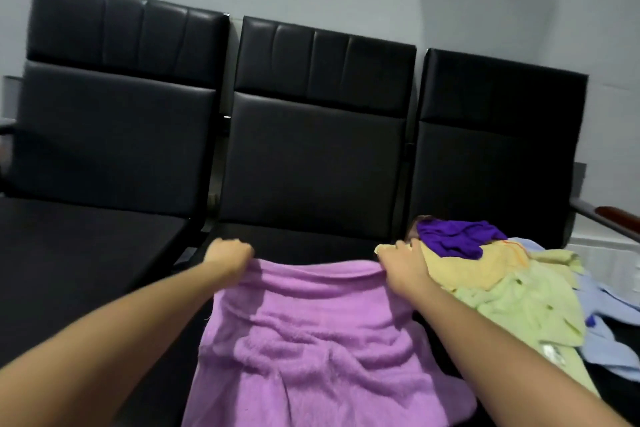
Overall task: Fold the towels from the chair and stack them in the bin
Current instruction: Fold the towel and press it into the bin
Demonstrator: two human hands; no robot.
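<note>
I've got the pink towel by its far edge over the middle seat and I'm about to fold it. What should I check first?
1. Grip of left hand on the pink towel: ok, fingers curled over its far left corner.
2. Grip of right hand on the far right corner: ok.
3. Far edge held out between the hands: ok, with a slight sag.
4. Cloth smooth: not ok, creases run across the middle.
5. Right hand free of the yellow towel beside it: cannot tell, the two overlap.
6. Bin ready: cannot tell, none in view.
</note>
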